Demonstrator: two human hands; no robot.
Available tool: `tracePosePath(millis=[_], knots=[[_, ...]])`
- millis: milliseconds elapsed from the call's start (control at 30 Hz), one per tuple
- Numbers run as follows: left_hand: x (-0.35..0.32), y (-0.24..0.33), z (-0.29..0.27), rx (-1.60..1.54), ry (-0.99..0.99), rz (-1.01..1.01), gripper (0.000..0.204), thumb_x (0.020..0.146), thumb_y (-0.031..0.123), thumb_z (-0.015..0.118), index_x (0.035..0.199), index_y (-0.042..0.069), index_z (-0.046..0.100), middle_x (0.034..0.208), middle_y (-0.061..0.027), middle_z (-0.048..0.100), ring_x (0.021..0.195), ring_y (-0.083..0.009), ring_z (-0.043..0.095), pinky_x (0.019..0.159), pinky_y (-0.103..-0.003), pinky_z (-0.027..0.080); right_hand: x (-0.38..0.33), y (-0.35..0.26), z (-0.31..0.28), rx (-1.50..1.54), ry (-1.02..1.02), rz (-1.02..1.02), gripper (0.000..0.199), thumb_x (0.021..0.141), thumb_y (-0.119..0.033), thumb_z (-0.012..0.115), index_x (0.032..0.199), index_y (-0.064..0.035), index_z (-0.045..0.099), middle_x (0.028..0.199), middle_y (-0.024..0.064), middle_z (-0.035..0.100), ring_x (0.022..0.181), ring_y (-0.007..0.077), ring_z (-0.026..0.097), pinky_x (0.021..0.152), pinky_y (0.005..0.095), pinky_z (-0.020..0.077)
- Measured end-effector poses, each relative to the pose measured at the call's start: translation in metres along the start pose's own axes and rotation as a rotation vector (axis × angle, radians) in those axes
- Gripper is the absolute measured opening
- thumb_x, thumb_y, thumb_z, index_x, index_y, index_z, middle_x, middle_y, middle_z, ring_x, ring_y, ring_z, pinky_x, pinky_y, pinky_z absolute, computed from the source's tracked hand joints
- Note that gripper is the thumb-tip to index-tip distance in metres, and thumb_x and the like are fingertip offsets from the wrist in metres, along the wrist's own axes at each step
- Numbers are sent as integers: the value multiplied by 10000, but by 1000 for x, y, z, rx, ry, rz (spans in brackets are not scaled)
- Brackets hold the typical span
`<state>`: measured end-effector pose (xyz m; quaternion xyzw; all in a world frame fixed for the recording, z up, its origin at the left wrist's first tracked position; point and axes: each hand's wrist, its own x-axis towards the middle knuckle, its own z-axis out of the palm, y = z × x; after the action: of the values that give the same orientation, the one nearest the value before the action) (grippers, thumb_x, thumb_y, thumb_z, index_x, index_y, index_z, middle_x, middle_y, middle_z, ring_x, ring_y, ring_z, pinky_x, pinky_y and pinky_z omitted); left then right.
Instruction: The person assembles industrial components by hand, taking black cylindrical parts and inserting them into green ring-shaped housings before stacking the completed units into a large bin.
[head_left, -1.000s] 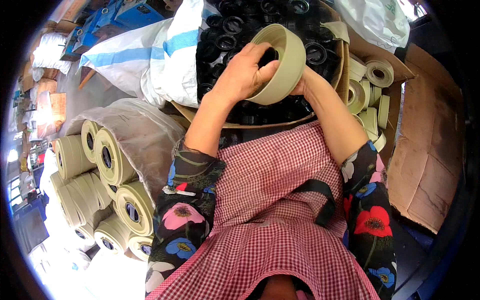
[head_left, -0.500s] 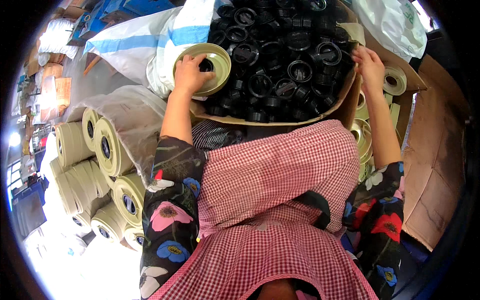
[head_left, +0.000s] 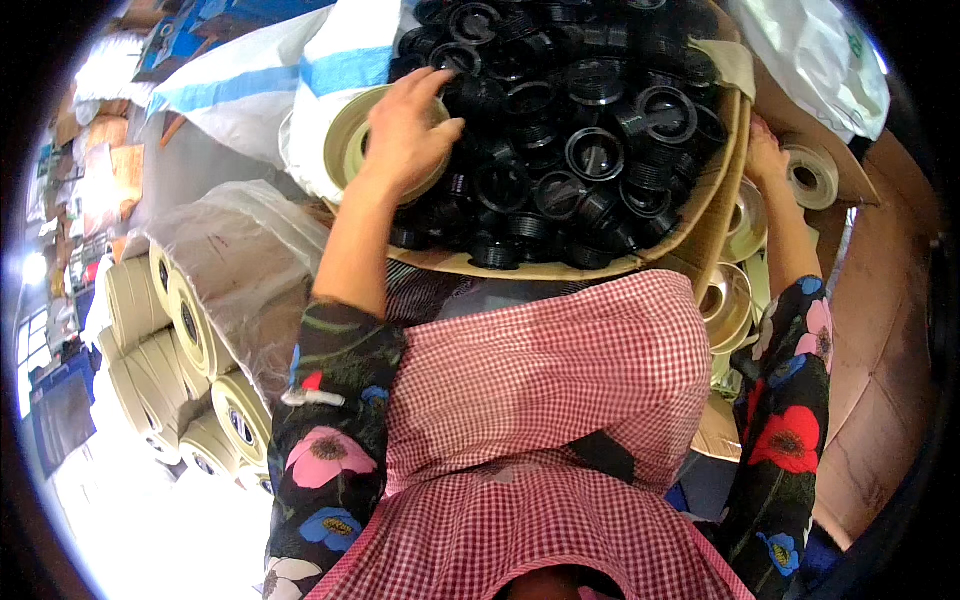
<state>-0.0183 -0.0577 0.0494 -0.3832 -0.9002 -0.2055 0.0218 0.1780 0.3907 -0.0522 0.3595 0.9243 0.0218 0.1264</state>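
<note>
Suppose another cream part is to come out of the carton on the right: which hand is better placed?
Probably the right hand: it is down beside the loose cream parts there. The left hand is on the opposite side of the black parts, over a separate cream ring.

A white sack (head_left: 345, 72) with a blue stripe is at upper left, and beyond it are blue boxes (head_left: 240, 16). Below the sack lies wrinkled plastic (head_left: 235, 240). At upper right is a pale bag (head_left: 825, 60).
</note>
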Motion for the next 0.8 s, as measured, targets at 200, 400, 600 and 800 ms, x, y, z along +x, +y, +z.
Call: tracePosePath(millis=[200,400,600,800], knots=[[21,3,36,134,-250,-143,714,687,212,652,1349,217,386,1342,-101,440,1235,-312,402,976,-547,300,-9,4,-19,23,-97,-68,584,744,-495,617,1187,-120,554,1165,140,591,1124,319,522,930,512,366],[31,22,28,133,-272,-272,684,648,295,749,1261,195,464,1199,-116,531,1131,-312,491,923,-540,321,-80,20,-41,208,215,-95,534,627,-340,722,1039,-29,586,991,200,624,949,340,588,802,421,461],[16,80,-23,-443,-45,-245,746,651,361,789,1230,27,458,1214,-217,502,1116,-266,514,922,-407,414,-188,44,-65,1044,346,125,605,675,-236,764,1157,28,511,1018,125,603,919,198,575,795,300,469],[-52,177,-64,-1250,-7,-112,444,712,74,751,1069,57,487,904,-28,548,784,-106,541,695,-243,476,-331,-34,-145,1865,135,-58,605,685,-135,722,1208,16,457,1047,110,603,931,192,598,844,302,480]])
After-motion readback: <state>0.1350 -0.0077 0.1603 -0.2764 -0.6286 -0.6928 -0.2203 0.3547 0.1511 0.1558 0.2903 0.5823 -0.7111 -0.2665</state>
